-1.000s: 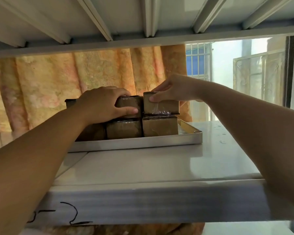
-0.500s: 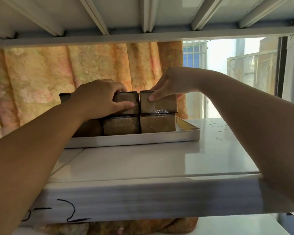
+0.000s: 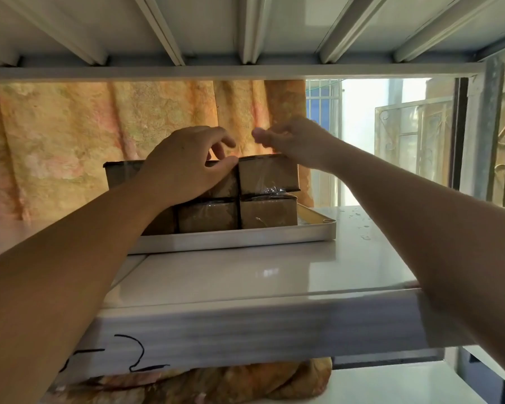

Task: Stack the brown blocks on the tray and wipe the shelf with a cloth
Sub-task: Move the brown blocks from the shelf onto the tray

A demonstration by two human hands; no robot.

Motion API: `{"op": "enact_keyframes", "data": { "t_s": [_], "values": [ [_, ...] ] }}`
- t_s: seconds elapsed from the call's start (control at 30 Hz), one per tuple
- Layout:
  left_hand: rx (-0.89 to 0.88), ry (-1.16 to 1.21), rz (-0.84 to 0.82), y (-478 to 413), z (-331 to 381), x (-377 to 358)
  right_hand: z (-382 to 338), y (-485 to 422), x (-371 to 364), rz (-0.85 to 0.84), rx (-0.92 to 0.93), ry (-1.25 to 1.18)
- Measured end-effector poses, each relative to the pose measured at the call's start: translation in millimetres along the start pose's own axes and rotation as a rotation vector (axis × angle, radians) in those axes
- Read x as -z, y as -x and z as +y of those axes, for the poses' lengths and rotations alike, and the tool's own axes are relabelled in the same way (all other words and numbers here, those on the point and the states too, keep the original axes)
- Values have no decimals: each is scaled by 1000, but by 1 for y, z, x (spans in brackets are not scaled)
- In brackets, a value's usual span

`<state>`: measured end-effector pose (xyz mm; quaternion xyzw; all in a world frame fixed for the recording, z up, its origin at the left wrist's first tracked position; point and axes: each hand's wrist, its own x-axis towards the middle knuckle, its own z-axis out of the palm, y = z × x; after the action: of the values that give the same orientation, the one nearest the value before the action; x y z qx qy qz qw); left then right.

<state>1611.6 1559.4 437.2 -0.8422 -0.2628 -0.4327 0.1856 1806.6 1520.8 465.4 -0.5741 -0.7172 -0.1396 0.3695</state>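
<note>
The white shelf (image 3: 245,275) carries the metal tray (image 3: 231,239) toward its back. On the tray, brown blocks (image 3: 267,193) stand two high. The left hand (image 3: 184,164) rests over the upper middle block, fingers spread and curled on its top edge. The right hand (image 3: 298,141) hovers just above the upper right block, fingers loosely bunched, holding nothing. A nudge from either could topple the top row off the tray. No cloth is in view.

Left hand (image 3: 184,164) hides upper middle block (image 3: 225,186); right fingertips blurred
</note>
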Motion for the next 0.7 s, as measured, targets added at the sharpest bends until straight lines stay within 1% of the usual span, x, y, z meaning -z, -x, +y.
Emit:
{"op": "enact_keyframes", "data": {
  "t_s": [0.07,0.1,0.23,0.3,0.47,0.57,0.63,0.7],
  "values": [
    [-12,-12,31,0,-1,-1,-1,0,0,164,-8,-59],
    [-21,-17,44,0,0,-1,-2,0,1,219,-12,-57],
    [-79,112,145,3,11,4,4,3,5,365,-61,-13],
    [-93,146,167,3,19,5,9,7,7,396,-93,14],
    [-151,115,28,4,26,2,25,27,11,312,-128,195],
    [-147,96,23,5,33,2,32,43,20,263,-148,260],
    [-134,37,4,4,45,2,38,54,25,143,-201,231],
    [-126,-20,-102,2,61,-3,49,66,30,-59,-250,263]
  ]
}}
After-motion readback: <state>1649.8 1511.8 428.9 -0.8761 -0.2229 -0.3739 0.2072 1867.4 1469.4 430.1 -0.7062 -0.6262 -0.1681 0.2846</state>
